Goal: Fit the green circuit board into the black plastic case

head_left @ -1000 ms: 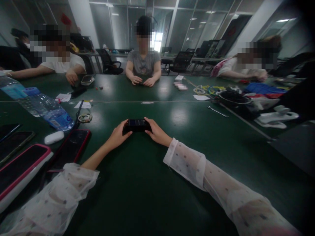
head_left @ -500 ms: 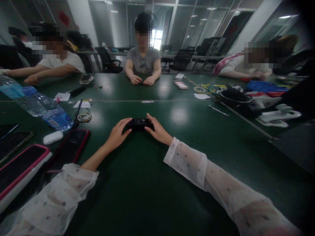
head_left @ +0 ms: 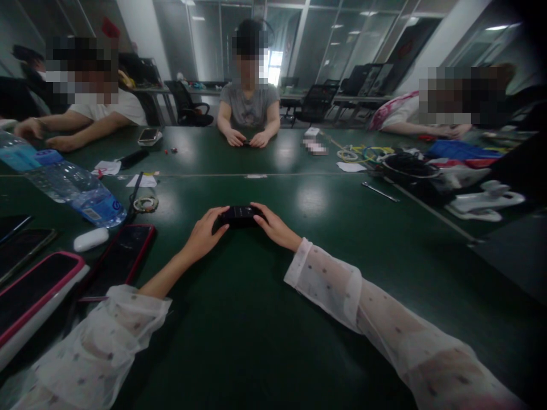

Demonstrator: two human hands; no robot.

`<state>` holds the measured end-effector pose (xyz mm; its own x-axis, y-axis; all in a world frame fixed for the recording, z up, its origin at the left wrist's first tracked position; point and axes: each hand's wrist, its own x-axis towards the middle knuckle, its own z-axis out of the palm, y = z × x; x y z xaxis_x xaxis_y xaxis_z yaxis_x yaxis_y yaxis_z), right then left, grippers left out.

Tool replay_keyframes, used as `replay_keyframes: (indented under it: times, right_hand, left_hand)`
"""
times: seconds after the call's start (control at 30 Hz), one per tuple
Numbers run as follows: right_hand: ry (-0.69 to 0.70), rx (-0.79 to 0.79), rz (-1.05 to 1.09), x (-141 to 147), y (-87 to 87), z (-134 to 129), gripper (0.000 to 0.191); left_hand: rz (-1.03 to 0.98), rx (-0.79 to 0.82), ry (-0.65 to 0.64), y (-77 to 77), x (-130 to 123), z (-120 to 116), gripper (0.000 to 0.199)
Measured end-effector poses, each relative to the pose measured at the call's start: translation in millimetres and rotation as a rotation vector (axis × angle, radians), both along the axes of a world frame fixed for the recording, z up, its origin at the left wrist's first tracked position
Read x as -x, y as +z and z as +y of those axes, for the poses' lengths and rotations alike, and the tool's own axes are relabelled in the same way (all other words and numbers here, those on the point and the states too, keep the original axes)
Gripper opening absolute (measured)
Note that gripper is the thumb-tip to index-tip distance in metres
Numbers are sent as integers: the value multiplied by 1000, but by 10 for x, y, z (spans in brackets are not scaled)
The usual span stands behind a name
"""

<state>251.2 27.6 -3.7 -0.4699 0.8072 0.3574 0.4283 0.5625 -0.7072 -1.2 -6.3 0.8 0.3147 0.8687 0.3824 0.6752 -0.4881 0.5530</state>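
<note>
A small black box-shaped device with faint pale markings on its upper face is on the green table, in the middle of the head view. My left hand grips its left end, thumb on the near side and fingers on the far side. At the opposite end, my right hand is closed round the right side in the same way, its index finger along the top far edge. What kind of device it is, I cannot make out. Sheer white dotted sleeves cover both forearms.
Left of my arm lie a red-edged phone, a pink-framed phone, a white earbud case and a tilted water bottle. A wrench and a cable pile are at right. Several people sit round the table.
The fingers of my right hand have come down and slid slightly left over the device's end. My left hand has stayed put. The person at far left has shifted their arms.
</note>
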Motion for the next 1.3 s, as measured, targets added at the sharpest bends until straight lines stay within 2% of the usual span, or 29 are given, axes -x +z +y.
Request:
replay_keyframes:
  times: [0.2,0.47,0.6,0.7,0.83,1.03,1.3]
  right_hand:
    - [57,80,70,-57,-1,33,45]
    - [56,67,55,-81,29,8,43]
    - [59,36,37,-72,37,-17,52]
    - [76,20,23,-67,28,-21,62]
    - [55,10,15,-65,-1,-18,60]
    - [-17,20,-9,-74,-18,-26,58]
    - [-80,43,113,-68,-32,11,52]
  left_hand:
    - [-59,37,-13,24,-7,-10,43]
    - [-175,101,-20,-21,17,24,37]
    - [-175,98,-47,-31,15,30,44]
    - [-177,105,-65,-33,24,28,57]
    - [-163,124,-45,-60,47,36,70]
    - [-102,130,-16,-87,56,35,70]
    - [10,100,10,-88,54,33,68]
